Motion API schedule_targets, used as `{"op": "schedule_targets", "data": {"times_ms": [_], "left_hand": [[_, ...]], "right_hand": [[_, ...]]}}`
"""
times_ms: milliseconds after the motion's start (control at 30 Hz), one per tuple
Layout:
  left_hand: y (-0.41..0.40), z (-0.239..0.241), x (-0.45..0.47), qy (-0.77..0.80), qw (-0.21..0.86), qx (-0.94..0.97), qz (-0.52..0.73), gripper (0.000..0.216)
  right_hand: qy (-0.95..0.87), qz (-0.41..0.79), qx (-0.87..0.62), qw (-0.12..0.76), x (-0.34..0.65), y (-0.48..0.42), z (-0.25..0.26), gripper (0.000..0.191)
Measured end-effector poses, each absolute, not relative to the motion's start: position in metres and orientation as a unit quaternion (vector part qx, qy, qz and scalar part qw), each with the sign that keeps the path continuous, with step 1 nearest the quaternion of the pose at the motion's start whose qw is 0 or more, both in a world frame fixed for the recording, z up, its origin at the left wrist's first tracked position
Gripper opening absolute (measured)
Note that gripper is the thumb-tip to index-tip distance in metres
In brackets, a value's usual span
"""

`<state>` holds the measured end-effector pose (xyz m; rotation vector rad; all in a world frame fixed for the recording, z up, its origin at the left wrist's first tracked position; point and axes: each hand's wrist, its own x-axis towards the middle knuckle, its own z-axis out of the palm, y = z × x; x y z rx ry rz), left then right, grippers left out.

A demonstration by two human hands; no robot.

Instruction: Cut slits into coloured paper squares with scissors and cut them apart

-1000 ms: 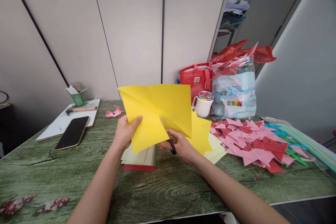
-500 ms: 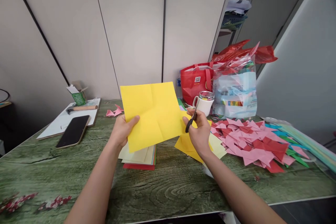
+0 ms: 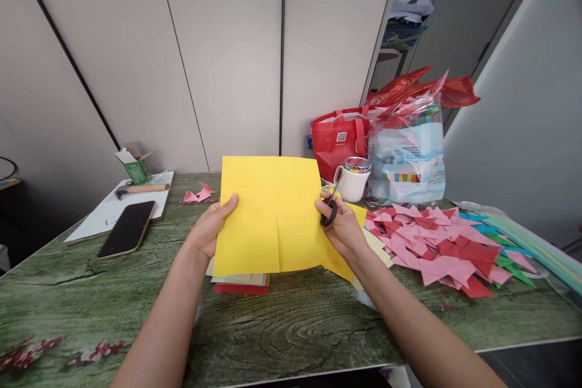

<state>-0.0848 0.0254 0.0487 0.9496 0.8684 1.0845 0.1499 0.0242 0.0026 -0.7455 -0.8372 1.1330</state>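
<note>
A large sheet of yellow paper (image 3: 268, 212) is held up above the table, with a line running from its bottom edge to about its middle; whether that is a cut or a crease I cannot tell. My left hand (image 3: 210, 225) grips its left edge, thumb on the front. At the right edge, my right hand (image 3: 343, 225) is closed around black-handled scissors (image 3: 329, 212), their blades pointing up and away. The thumb of that hand touches the paper's edge. Below the sheet, a stack of coloured paper (image 3: 240, 288) partly shows. More yellow paper (image 3: 339, 264) lies under my right hand.
Pink and red folded paper pieces (image 3: 436, 242) heap up on the right. Behind stand a white mug (image 3: 354, 180), a red bag (image 3: 334, 145) and a filled plastic bag (image 3: 407, 157). Leftward lie a phone (image 3: 127, 229), a hammer (image 3: 145, 188) and a small green box (image 3: 136, 171).
The yellow sheet has been levelled and shifted slightly right and down, and its right edge has come to my right hand. The scissors have turned a little within that hand.
</note>
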Motion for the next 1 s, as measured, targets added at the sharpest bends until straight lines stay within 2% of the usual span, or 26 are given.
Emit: {"op": "schedule_targets", "data": {"times_ms": [100,300,567,833,1000], "left_hand": [[0.025,0.048,-0.085,0.370,0.675,0.429,0.472,0.035],[0.020,0.051,-0.083,0.331,0.681,0.469,0.454,0.038],[0.017,0.053,-0.080,0.385,0.674,0.439,0.453,0.032],[0.018,0.053,-0.079,0.398,0.636,0.448,0.487,0.030],[0.021,0.050,-0.082,0.373,0.617,0.463,0.515,0.033]], "right_hand": [[-0.375,0.492,-0.334,0.711,0.150,0.025,0.002,0.038],[-0.406,0.381,-0.368,0.745,0.150,0.022,0.002,0.034],[-0.440,0.280,-0.370,0.769,0.145,0.013,0.011,0.028],[-0.459,0.247,-0.386,0.761,0.145,0.012,0.010,0.026],[-0.451,0.094,-0.405,0.790,0.145,0.005,0.014,0.035]]}}
